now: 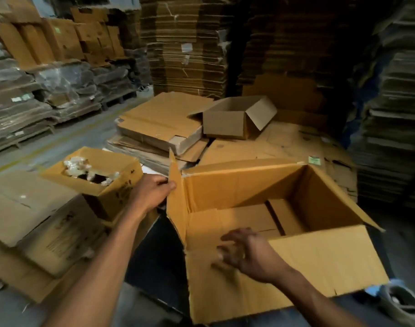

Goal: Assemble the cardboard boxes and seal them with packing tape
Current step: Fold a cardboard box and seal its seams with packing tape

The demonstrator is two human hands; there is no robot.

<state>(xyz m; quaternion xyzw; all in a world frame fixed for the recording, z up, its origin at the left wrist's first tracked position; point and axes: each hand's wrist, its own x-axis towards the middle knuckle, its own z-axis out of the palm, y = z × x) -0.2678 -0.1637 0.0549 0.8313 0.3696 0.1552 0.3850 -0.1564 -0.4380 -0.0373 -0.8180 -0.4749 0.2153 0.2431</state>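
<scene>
Both arms bare up to the frame edge, no sleeves, gloves, watch or rings; left hand [152, 190], right hand [245, 252].

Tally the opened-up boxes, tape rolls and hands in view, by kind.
Opened-up boxes: 3 (large box, box with plastic scraps, small far box)
Tape rolls: 1
Hands: 2 (left hand, right hand)
Total: 6

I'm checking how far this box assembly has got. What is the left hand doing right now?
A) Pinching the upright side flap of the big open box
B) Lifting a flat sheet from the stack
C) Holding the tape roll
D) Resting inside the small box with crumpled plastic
A: the left hand has its fingers closed on the edge of the upright side flap of the big open box.
</scene>
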